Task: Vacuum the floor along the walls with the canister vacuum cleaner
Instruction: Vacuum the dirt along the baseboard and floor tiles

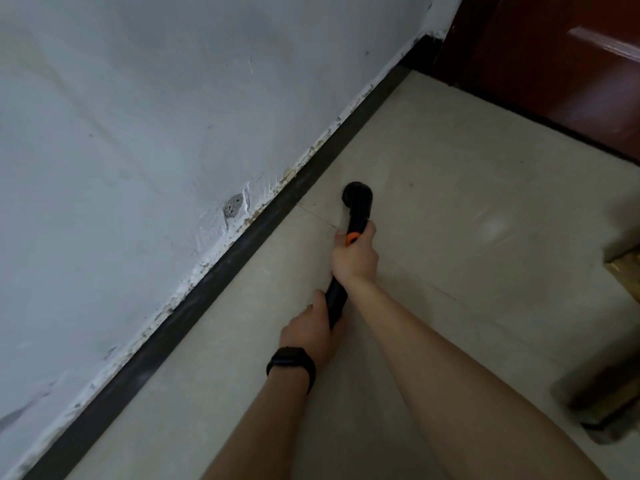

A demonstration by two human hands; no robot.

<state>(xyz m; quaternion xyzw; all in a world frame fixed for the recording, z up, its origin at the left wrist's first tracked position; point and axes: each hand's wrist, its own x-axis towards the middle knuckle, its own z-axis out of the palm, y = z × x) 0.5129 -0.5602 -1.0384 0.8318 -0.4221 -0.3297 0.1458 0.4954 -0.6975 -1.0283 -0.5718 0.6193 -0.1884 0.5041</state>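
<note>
A black vacuum wand [358, 206] with an orange switch points away from me over the beige tiled floor [450, 188]. Its curved front end hangs close to the black skirting board [242, 244] under the white wall [138, 116]. My right hand [355, 254] grips the handle just behind the orange switch. My left hand [311, 327], with a black band on its wrist, holds the black hose further back. The canister and the nozzle on the floor are out of sight.
A dark red wooden door [554, 64] stands at the far right corner where the wall ends. A blurred wooden furniture piece [616, 375] sits at the right edge. The wall's plaster is chipped along the skirting.
</note>
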